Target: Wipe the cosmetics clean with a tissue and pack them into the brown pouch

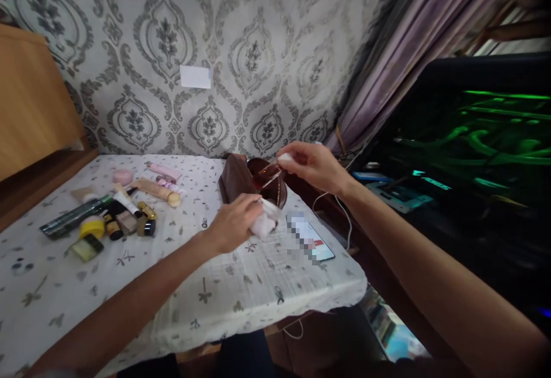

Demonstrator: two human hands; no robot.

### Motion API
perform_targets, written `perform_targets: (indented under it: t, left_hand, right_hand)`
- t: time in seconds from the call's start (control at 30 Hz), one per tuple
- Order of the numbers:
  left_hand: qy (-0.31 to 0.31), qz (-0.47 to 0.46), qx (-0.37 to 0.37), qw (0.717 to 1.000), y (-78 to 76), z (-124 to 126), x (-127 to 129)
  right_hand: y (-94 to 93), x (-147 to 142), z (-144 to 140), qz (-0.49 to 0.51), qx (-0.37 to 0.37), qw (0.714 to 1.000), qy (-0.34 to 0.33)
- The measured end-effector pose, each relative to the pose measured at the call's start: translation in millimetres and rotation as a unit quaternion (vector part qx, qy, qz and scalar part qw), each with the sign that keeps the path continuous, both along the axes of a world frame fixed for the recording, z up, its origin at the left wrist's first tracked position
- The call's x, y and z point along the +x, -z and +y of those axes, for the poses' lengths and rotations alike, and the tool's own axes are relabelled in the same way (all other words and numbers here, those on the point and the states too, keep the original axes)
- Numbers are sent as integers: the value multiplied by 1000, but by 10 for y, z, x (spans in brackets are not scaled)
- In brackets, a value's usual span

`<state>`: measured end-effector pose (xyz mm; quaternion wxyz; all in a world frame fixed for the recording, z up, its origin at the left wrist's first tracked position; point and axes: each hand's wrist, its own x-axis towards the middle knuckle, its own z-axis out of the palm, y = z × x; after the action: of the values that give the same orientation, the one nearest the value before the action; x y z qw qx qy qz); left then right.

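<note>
Brown pouch (pixel 241 180) sits open mid-bench (pixel 215 297), right hand (pixel 312 165) pinching its flap up, left hand (pixel 236 223) clutching a white cloth (pixel 264 223) at its mouth; cosmetics (pixel 116 205) lie out on the left, none visibly packed.

The left hand (pixel 235 223) covers most of the white wad (pixel 264 226) it grips, so what the wad is cannot be told. Behind that grip, the pouch (pixel 241 180) hides its own inside. The small white thing (pixel 284 158) pinched by the right hand (pixel 314 165) is too small to name. Just right of the wad, the phone (pixel 310 240) screen is blurred. Both forearms run off the bottom edge.
</note>
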<state>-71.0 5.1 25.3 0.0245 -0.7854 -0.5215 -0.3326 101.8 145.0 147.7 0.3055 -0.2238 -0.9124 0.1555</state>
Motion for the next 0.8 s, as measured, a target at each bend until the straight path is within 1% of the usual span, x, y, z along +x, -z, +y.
perform_targets:
  t: [0.03,0.1,0.17,0.23,0.33,0.47,0.57,0.8]
  left_hand:
    - [-12,60,-27,998,-27,45,89]
    - [-32,140,-76,987,-46,103,228]
    - [-27,180,-109,977,-11,113,287]
    - [-5,204,-121,972,65,91,275]
    - [24,228,-98,968,206,56,208]
    - [35,226,-64,971,337,69,175]
    - [35,224,-61,972,370,87,184]
    - [26,233,-64,970,406,96,185]
  right_hand:
    - [11,-18,78,-42,36,998,5]
    - [56,-63,217,-125,87,988,1]
    - [97,-93,332,-190,114,975,-20]
    - [117,-104,418,-243,128,960,-49]
    - [128,-131,483,-315,138,936,-73]
    - [175,-246,482,-389,165,904,-68]
    - [231,-337,477,-424,179,885,-71]
    - [310,-446,500,-478,200,853,-59]
